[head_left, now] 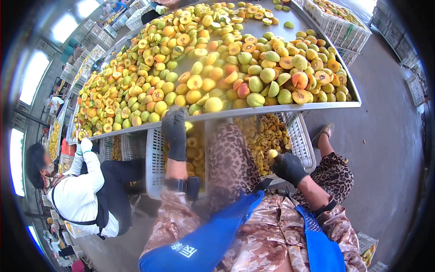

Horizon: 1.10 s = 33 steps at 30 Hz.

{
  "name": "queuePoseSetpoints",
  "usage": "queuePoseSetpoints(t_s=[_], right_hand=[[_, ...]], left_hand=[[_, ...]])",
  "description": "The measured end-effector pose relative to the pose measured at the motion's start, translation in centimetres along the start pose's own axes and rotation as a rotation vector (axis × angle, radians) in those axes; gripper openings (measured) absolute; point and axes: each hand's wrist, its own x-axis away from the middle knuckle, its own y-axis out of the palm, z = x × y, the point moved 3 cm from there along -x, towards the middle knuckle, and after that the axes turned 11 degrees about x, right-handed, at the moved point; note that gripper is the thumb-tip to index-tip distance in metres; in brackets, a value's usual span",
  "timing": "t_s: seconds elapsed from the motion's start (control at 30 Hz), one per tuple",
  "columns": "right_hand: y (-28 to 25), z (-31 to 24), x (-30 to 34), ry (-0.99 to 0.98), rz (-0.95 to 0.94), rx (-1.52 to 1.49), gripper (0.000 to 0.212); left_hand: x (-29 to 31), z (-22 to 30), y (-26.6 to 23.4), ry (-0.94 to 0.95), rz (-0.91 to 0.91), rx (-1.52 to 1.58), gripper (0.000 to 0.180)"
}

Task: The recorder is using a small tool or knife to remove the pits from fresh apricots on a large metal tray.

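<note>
My left hand (175,132), in a dark glove, is at the front rim of a metal sorting table (253,110). Its fingers are curled closed, and whatever they hold is hidden. Heaped on the table are yellow-green and reddish peaches (213,104), some whole and some cut in halves. My right hand (288,168), also dark-gloved, is lower, beside the right side of a white crate of cut peach pieces (259,136). A pale yellow peach piece (272,153) shows at its closed fingertips.
A second white crate with peach pieces (155,156) stands below my left hand. At left, a person in white (84,186) works at the same table with gloved hands. Stacked crates (337,27) stand beyond the right edge. My legs (233,156) are between the crates.
</note>
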Motion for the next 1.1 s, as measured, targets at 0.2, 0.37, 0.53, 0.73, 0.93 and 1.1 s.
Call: queuePoseSetpoints(t_s=[0.2, 0.37, 0.53, 0.73, 0.93, 1.1], right_hand=[[1.5, 1.6, -0.4, -0.007, 0.042, 0.031, 0.020], [-0.8, 1.1, 0.6, 0.075, 0.054, 0.121, 0.027], [-2.9, -0.4, 0.8, 0.157, -0.019, -0.530, 0.023], [-3.6, -4.1, -2.1, -0.050, 0.115, -0.479, 0.018], [-3.9, -3.6, -2.3, -0.002, 0.308, -0.364, 0.014], [-4.2, -2.9, -0.5, 0.072, 0.343, -0.481, 0.015]], left_hand=[[-9.6, -7.1, 2.9, 0.081, -0.035, -0.649, 0.044], [-11.1, -7.2, 9.9, 0.436, -0.059, -0.717, 0.025], [-9.9, -3.5, 10.1, 0.052, -0.142, 0.217, 0.025], [4.1, 3.4, 12.2, -0.423, -0.261, 0.905, 0.019], [12.9, 7.2, 15.5, -0.650, -0.533, 0.982, 0.040], [15.6, 8.6, 17.9, -0.725, -0.530, 1.056, 0.037]])
